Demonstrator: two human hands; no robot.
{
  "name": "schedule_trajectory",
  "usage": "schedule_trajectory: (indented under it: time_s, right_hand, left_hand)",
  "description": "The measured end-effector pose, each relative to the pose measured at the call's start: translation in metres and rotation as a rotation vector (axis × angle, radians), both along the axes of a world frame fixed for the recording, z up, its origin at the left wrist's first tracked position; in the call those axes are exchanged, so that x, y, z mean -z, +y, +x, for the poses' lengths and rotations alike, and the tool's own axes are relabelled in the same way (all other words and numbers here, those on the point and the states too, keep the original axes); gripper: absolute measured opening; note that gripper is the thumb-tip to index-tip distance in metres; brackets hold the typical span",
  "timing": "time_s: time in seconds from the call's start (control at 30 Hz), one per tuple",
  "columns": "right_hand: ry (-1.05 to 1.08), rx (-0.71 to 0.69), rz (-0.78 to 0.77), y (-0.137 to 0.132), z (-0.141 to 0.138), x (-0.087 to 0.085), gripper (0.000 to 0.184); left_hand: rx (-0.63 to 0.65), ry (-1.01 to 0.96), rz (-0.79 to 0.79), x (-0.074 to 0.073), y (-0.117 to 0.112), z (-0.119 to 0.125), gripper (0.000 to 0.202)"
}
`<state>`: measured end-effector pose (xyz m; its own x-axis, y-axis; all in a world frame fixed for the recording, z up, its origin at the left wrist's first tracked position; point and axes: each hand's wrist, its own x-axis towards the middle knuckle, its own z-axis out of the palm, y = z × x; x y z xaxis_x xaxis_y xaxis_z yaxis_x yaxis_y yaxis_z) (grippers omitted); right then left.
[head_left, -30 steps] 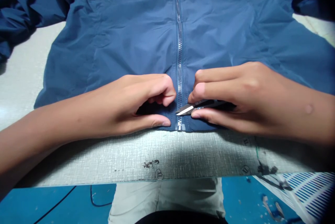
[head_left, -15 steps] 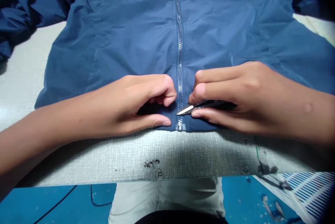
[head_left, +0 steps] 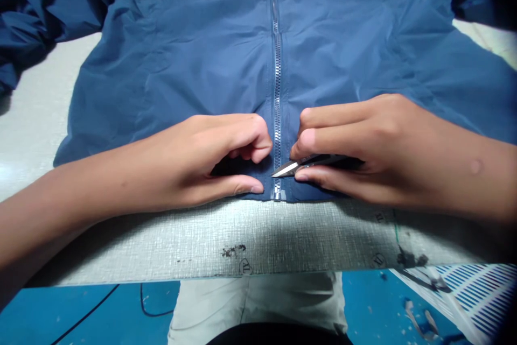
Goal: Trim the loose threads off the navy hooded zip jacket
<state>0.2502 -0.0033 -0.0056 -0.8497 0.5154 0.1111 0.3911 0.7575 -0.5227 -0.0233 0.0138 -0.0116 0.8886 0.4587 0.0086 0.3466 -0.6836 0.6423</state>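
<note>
A blue zip-up jacket [head_left: 194,54] lies flat on the pale table, its hem toward me. The zipper [head_left: 277,92] runs up the middle, closed. My left hand [head_left: 210,159] rests on the hem just left of the zipper, fingers curled and thumb pressing the fabric down. My right hand [head_left: 363,146] sits just right of the zipper and grips small thread snips [head_left: 311,163]. Their metal tip points left and touches the zipper near its bottom end.
The grey-white table [head_left: 202,237] ends at a front edge close to my body, with dark marks on it. More blue fabric [head_left: 28,11] is bunched at the back left. Below the edge are a blue floor and a white slatted crate [head_left: 476,286].
</note>
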Motion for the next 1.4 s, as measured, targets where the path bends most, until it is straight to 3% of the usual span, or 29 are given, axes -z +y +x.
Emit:
schedule_trajectory:
  time_s: [1.4]
  right_hand:
    - [-0.014,0.004,0.039,-0.0011,0.0009,0.0021,0.013]
  left_hand:
    - [0.0,-0.016,-0.002,0.0001,0.0002,0.0001,0.017]
